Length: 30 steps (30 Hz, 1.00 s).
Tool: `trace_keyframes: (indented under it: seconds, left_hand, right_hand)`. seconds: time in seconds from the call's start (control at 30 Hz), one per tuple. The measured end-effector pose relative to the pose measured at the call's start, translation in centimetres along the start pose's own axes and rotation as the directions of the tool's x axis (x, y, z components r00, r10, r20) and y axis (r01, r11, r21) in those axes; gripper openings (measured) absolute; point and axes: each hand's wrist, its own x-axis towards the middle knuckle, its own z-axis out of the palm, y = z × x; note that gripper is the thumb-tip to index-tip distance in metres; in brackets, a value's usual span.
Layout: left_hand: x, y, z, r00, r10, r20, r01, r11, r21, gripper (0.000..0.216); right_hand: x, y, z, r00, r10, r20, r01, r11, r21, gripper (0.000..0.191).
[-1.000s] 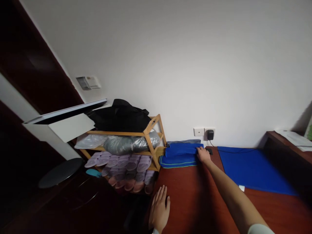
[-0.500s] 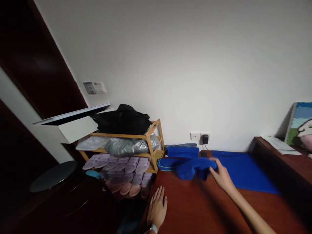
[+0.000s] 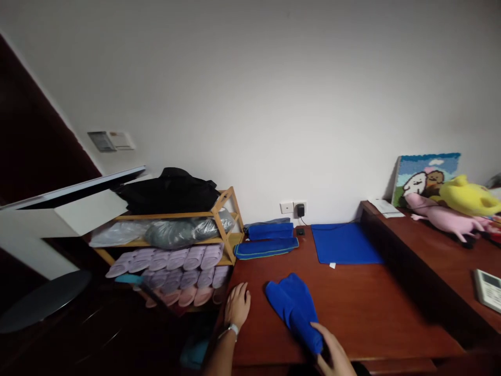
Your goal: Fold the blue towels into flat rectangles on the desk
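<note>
My right hand (image 3: 332, 352) grips the near end of a folded blue cloth (image 3: 294, 308) that lies on the red-brown wooden table (image 3: 364, 303), near its front edge. My left hand (image 3: 237, 305) rests flat on the table's left edge, fingers stretched out, a short way left of the cloth. At the table's far left corner, against the wall, sits a stack of folded blue cloths (image 3: 266, 240). A flat blue mat (image 3: 344, 243) lies to the right of that stack.
A wooden rack (image 3: 172, 235) left of the table holds rows of lilac slippers, bagged bedding and a black bag. A charger (image 3: 300, 210) is plugged into the wall socket. A raised shelf (image 3: 442, 250) at right carries plush toys, a picture, papers and a remote.
My right hand took a blue cloth from the stack by the wall and drew it back to the table's near edge. The view swung right. My left hand stayed on the table edge.
</note>
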Motion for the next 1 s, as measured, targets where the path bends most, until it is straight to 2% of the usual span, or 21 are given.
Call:
trace_keyframes:
  seconds: [0.07, 0.13, 0.23, 0.3, 0.37, 0.43, 0.5, 0.57, 0.67, 0.73, 0.8, 0.87, 1.0]
  left_hand:
    - [-0.9, 2.0, -0.7, 1.0, 0.02, 0.003, -0.02, 1.0, -0.013, 0.043]
    - [-2.5, 5.3, -1.2, 0.999, 0.046, 0.002, -0.046, 0.999, -0.029, 0.042]
    - [-5.8, 12.3, -1.3, 0.991, 0.123, 0.048, -0.114, 0.981, -0.158, 0.039]
    - [-8.1, 17.2, -1.2, 0.961, 0.219, 0.167, -0.166, 0.944, -0.284, 0.037]
    - [-10.0, 21.0, -1.0, 0.947, 0.188, 0.261, -0.098, 0.942, -0.319, 0.034]
    - [-11.5, 23.0, -0.9, 0.944, 0.091, 0.316, 0.026, 0.937, -0.348, 0.034]
    - [-12.6, 23.3, -1.0, 0.937, 0.01, 0.351, 0.154, 0.885, -0.439, 0.038]
    - [-13.4, 22.5, -1.4, 0.928, -0.02, 0.371, 0.247, 0.78, -0.575, 0.046]
    - [-14.5, 21.2, -2.6, 0.925, -0.062, 0.376, 0.341, 0.576, -0.743, 0.056]
    - [-15.3, 20.8, -3.7, 0.917, -0.107, 0.384, 0.389, 0.446, -0.806, 0.06]
    - [-15.9, 20.9, -4.6, 0.907, -0.135, 0.399, 0.421, 0.358, -0.834, 0.063]
    - [-16.3, 21.1, -5.3, 0.91, -0.137, 0.391, 0.414, 0.335, -0.846, 0.063]
    - [-16.8, 21.8, -5.9, 0.93, -0.134, 0.342, 0.367, 0.386, -0.846, 0.056]
  right_hand:
    - [-1.5, -0.2, 0.6, 0.998, -0.057, 0.031, 0.057, 0.998, -0.03, 0.064]
    - [-2.4, 0.3, 1.0, 0.996, -0.06, -0.064, 0.056, 0.997, -0.058, 0.063]
    - [-2.4, 1.5, 1.3, 0.967, 0.001, -0.255, -0.035, 0.991, -0.129, 0.057]
    - [-1.8, 1.8, 1.6, 0.952, 0.035, -0.303, -0.087, 0.983, -0.16, 0.045]
    - [-1.0, 1.3, 2.0, 0.951, 0.06, -0.304, -0.101, 0.988, -0.119, 0.032]
    - [-0.4, 0.4, 2.4, 0.959, 0.083, -0.271, -0.084, 0.996, 0.006, 0.031]
    - [-0.2, -0.6, 3.0, 0.966, 0.09, -0.241, -0.053, 0.986, 0.156, 0.032]
    - [-0.4, -1.6, 3.7, 0.969, 0.079, -0.235, -0.011, 0.961, 0.276, 0.033]
    - [-1.0, -2.7, 5.2, 0.955, 0.092, -0.282, 0.026, 0.921, 0.389, 0.036]
    - [-1.4, -3.3, 6.1, 0.938, 0.136, -0.318, 0.028, 0.887, 0.462, 0.044]
    - [-1.6, -3.9, 6.7, 0.932, 0.162, -0.324, 0.038, 0.845, 0.533, 0.051]
    - [-1.7, -4.5, 6.6, 0.94, 0.146, -0.308, 0.058, 0.823, 0.565, 0.053]
    - [-1.9, -5.4, 5.5, 0.942, 0.079, -0.325, 0.106, 0.851, 0.514, 0.053]
